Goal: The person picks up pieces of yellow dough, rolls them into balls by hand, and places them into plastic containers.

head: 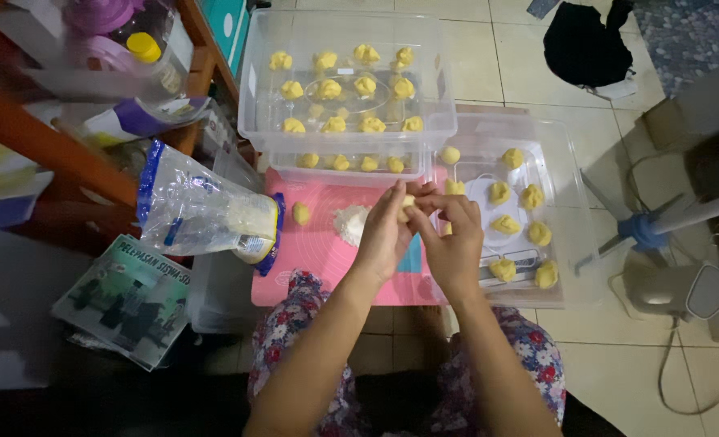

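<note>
Item, held: a small piece of yellow dough [408,202], sitting between the fingertips of the left hand [383,235] and the right hand [454,247], both hands meeting over the far edge of a pink mat [327,259] that is lying on the tiled floor [610,340]; each grip is closing on the dough, the fingers pinching it from either side, apparently so that it is being shaped in the air rather than pressed flat. Item, on the mat: a little heap of white flour [349,222] lying just left of the hands, within easy reach for dusting, and one loose dough ball [301,214] resting further left. Item, far: a clear plastic tub [250,121] sitting beyond the mat, holding rows of shaped yellow pieces [365,84] kept apart from one another, probably so that they are not sticking. Item, right: a flat clear lid or tray [570,162] carrying more yellow pieces [505,225], also spaced. Item, left: a crumpled clear plastic bag [201,214] with blue trim, lying on its side with pale contents showing at its mouth. Item, near left: a printed green booklet [129,299] lying on the floor, cover up. Item, far left: a purple-and-white packet [145,117] and a bottle with a yellow cap [143,47] sitting on an orange shelf [44,137]. Item, right: a floor fan [659,235] lying tilted, its cable trailing.
</note>
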